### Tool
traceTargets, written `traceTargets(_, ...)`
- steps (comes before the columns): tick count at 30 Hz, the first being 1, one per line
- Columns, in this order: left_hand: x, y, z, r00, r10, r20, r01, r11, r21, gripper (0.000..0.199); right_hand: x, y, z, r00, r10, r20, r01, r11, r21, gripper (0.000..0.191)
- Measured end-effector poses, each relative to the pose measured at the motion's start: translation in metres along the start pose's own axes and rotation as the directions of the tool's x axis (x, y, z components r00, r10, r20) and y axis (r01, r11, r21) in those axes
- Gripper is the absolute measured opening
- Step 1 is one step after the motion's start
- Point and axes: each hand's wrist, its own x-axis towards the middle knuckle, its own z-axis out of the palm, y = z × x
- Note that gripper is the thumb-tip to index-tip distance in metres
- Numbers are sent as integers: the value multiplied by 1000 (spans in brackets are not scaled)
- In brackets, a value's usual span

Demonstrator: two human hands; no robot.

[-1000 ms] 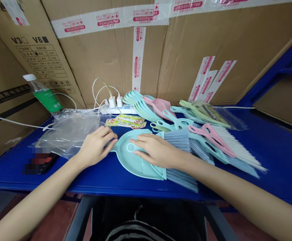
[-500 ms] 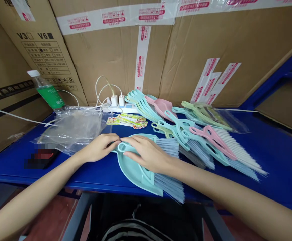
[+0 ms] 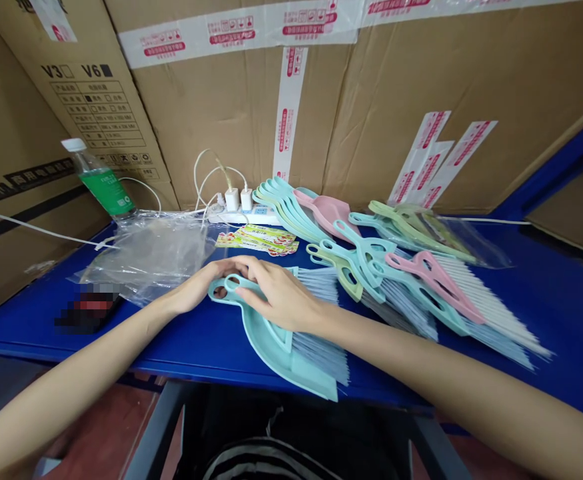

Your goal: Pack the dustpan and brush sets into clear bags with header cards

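A light-blue dustpan (image 3: 276, 353) lies on the blue table near its front edge, with a light-blue brush (image 3: 321, 357) on top, its grey-blue bristles pointing right. My right hand (image 3: 284, 293) is closed round the brush near its handle. My left hand (image 3: 204, 283) is curled at the far side of the two handle loops; its fingertips are hidden behind them and my right hand, so what it holds cannot be made out.
Several brushes and dustpans in blue, green and pink (image 3: 434, 280) spread over the right side. Behind lie colourful cards (image 3: 259, 240) and a power strip (image 3: 251, 215). Clear plastic bags (image 3: 146, 253), a bottle (image 3: 104, 187) and a dark object (image 3: 89, 308) are at left.
The brush has shifted left on the dustpan, so both handle loops now show side by side. My left hand has moved slightly left and up, and my right hand a little left.
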Motion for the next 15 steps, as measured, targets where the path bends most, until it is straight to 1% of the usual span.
traceTargets(3,1,-3,0,999,-32,-24,32,999,19,56,-1,0,3,1000,0,-16,-1,1000,-7,20)
traceTargets(5,1,-3,-1,999,-28,-36,30,998,47,55,-2,1,4,999,-2,-32,1,999,-43,14)
traceTargets(7,1,-2,-2,1000,-1,-14,2,997,71,53,-3,1,2,999,-20,-35,17,995,-99,12)
traceTargets(9,0,-1,-3,999,26,29,-29,995,98,51,-6,1,-3,999,-45,-9,43,989,-143,15)
traceTargets(12,0,0,-5,996,39,83,-50,989,137,45,-15,0,-18,993,-76,95,92,980,-178,26)
traceTargets(15,-1,-2,-6,992,41,115,-58,987,149,40,-30,3,-38,975,-47,217,106,959,-264,47)
